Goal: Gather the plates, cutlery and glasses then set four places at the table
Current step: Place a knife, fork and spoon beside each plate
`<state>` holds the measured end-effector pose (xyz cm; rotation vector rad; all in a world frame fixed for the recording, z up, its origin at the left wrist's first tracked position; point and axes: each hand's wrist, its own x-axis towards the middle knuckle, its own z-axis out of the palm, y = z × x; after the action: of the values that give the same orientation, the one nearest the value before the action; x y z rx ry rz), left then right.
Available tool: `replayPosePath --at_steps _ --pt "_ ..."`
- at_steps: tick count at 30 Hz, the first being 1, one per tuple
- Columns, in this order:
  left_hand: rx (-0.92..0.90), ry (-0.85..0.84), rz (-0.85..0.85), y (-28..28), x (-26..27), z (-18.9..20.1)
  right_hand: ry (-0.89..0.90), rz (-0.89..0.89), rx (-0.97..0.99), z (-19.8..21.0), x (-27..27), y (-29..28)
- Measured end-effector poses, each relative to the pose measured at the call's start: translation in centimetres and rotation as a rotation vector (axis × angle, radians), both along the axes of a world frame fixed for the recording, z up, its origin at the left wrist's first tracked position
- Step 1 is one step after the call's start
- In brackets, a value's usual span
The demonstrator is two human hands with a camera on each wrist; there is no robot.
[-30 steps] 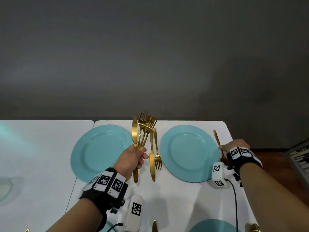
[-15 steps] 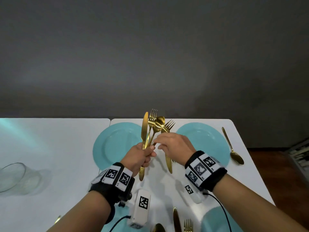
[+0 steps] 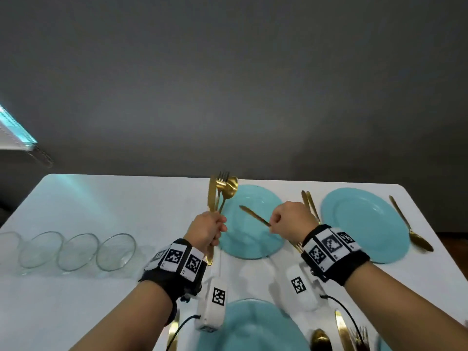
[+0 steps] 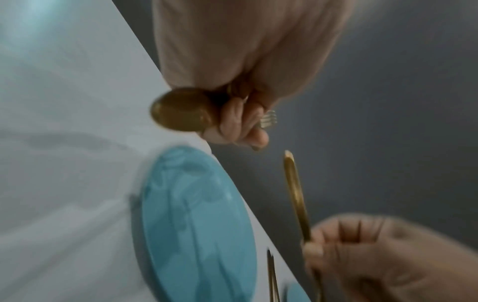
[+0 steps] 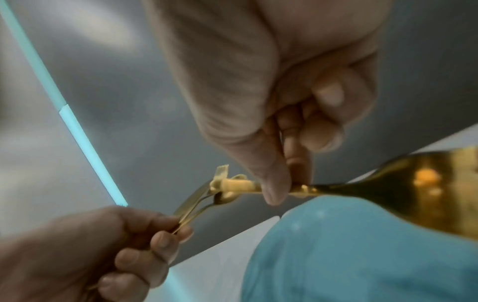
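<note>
My left hand (image 3: 220, 228) grips a bundle of gold cutlery (image 3: 220, 193), a knife, a fork and a spoon, upright at the left rim of the far middle teal plate (image 3: 250, 239). In the left wrist view the spoon bowl (image 4: 178, 110) shows beside the curled fingers (image 4: 240, 126). My right hand (image 3: 274, 221) pinches a single gold fork (image 3: 253, 215), its handle pointing left over that plate. The right wrist view shows thumb and forefinger (image 5: 292, 173) on its neck (image 5: 413, 183). A second teal plate (image 3: 364, 224) lies far right, a third (image 3: 253, 325) near me.
Several clear glasses (image 3: 78, 252) stand in a row at the left. A gold knife and fork (image 3: 310, 203) lie between the two far plates, and a spoon (image 3: 410, 224) lies right of the far right plate. More gold cutlery (image 3: 342, 330) lies beside the near plate.
My right hand left the spoon by the far right plate, came to the bundle, and has drawn one fork out of it. The view has swung left.
</note>
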<state>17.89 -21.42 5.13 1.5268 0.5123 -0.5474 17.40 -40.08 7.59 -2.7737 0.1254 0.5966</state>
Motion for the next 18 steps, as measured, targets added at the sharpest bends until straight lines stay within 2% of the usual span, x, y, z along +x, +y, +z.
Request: replayPosePath --at_steps 3,6,10,18 --pt "-0.018 -0.005 0.133 3.7 0.9 0.5 0.179 -0.094 0.109 -1.1 1.4 3.6" --pt "-0.064 -0.027 0.163 6.0 1.1 0.7 0.27 -0.229 0.21 -3.1 3.1 7.9" --pt "-0.103 -0.07 0.149 8.0 0.9 0.3 0.249 -0.398 0.304 -5.4 5.3 13.1" --pt "-0.068 -0.106 0.127 11.1 1.0 -0.3 0.16 -0.462 0.325 -9.5 7.4 17.8"
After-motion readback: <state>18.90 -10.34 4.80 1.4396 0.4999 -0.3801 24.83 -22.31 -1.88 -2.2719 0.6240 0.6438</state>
